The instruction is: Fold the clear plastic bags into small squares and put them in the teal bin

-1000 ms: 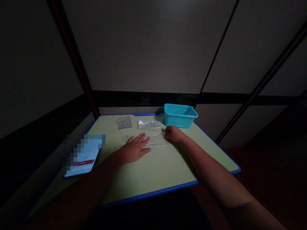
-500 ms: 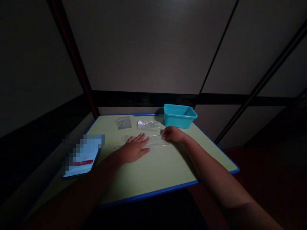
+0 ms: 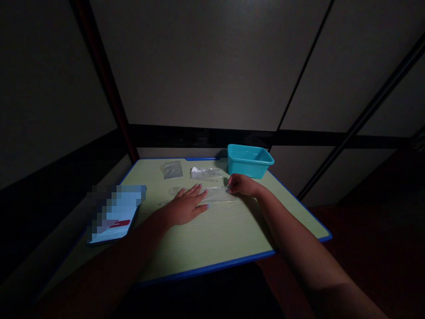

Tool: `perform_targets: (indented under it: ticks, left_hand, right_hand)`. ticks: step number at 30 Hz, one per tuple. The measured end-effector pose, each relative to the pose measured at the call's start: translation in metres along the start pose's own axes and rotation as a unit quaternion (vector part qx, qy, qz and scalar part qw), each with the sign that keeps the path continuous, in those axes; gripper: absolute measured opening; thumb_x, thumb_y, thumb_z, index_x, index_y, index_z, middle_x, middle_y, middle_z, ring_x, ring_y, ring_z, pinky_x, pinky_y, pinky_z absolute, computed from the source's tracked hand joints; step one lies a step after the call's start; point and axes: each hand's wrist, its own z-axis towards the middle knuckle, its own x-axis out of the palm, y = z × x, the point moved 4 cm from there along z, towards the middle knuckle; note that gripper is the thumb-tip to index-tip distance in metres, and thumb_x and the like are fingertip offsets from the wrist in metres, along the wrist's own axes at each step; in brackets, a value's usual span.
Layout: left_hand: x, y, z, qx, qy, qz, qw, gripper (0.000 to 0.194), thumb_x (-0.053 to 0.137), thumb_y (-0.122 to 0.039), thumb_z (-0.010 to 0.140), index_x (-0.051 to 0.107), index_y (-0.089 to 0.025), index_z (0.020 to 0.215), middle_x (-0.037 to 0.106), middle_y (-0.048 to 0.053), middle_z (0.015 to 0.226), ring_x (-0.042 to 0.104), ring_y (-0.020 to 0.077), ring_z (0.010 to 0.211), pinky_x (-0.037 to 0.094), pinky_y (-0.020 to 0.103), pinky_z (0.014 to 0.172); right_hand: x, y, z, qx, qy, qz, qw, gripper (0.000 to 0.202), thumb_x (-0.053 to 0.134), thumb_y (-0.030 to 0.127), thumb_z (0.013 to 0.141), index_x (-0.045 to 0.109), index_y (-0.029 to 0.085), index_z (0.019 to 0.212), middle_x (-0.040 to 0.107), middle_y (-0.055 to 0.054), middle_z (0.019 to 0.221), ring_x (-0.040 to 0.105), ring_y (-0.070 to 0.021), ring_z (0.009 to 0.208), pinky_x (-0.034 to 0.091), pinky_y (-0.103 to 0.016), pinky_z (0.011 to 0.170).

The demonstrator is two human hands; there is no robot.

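Observation:
A clear plastic bag (image 3: 217, 194) lies flat on the pale table, stretched out sideways between my two hands. My left hand (image 3: 186, 206) rests palm down on its left part, fingers spread, covering some of it. At the right end of the sheet, my right hand (image 3: 241, 184) has thumb and fingers pinched together on the upper edge. The exact grip is small and dim. Just beyond lies a crumpled clear plastic piece (image 3: 205, 173), with a folded grey-looking plastic piece (image 3: 173, 169) to its left.
A turquoise plastic basin (image 3: 249, 166) stands at the table's back right corner, behind my right hand. On the left side lies a tablet-like device with a lit screen (image 3: 121, 217), partly blurred out. The table (image 3: 212, 239) has a blue rim, and a panelled wall rises behind it.
My right hand has shifted slightly to the right along the bag's edge. The left hand stays in place, and the whole view has drifted a little.

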Motion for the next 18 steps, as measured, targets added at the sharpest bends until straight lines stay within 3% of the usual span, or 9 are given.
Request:
perform_targets:
  ticks: [3,9,12,14,18]
  left_hand:
    - [0.000,-0.001,0.000,0.000,-0.003,-0.001,1.000,0.059,0.021,-0.055,0.090,0.020,-0.025,0.141,0.010,0.008,0.148,0.006,0.0196,0.136,0.010,0.048,0.106]
    - [0.002,0.001,0.001,0.005,-0.007,0.000,1.000,0.059,0.021,-0.055,0.090,0.020,-0.026,0.141,0.010,0.008,0.148,0.005,0.0196,0.136,0.009,0.047,0.106]
    - [0.001,0.000,0.001,0.002,-0.003,0.003,1.000,0.059,0.021,-0.055,0.090,0.021,-0.025,0.140,0.011,0.008,0.148,0.006,0.0204,0.136,0.011,0.047,0.106]
    - [0.001,-0.001,0.001,-0.003,0.000,0.009,1.000,0.060,0.021,-0.055,0.090,0.020,-0.023,0.141,0.011,0.008,0.148,0.007,0.0210,0.136,0.012,0.047,0.106]
    - [0.000,-0.002,0.001,-0.001,-0.033,0.018,0.999,0.064,0.020,-0.054,0.090,0.010,-0.018,0.143,0.005,0.009,0.148,0.005,0.0201,0.136,0.014,0.045,0.106]
  right_hand:
    - [0.000,0.002,-0.001,-0.011,0.004,-0.008,1.000,0.022,0.067,0.011,0.060,0.052,0.014,0.076,0.056,0.003,0.063,0.050,-0.0087,0.058,0.038,-0.018,0.052]
    - [0.001,0.004,0.000,0.003,-0.029,-0.072,0.997,0.028,0.067,0.017,0.065,0.057,0.013,0.091,0.057,0.001,0.065,0.048,-0.0082,0.056,0.034,-0.017,0.049]
    - [0.005,0.007,0.002,-0.004,-0.060,-0.106,0.993,0.018,0.062,0.028,0.074,0.060,0.011,0.082,0.059,-0.001,0.066,0.046,-0.0080,0.055,0.032,-0.018,0.049]
    - [0.008,0.010,0.004,-0.010,-0.081,-0.145,0.986,0.023,0.057,0.034,0.077,0.061,0.011,0.077,0.059,-0.001,0.065,0.045,-0.0081,0.055,0.031,-0.018,0.049]
    - [0.010,0.011,0.007,-0.008,-0.100,-0.235,0.967,0.019,0.058,0.030,0.078,0.064,0.012,0.078,0.063,-0.004,0.069,0.047,-0.0090,0.056,0.030,-0.019,0.050]
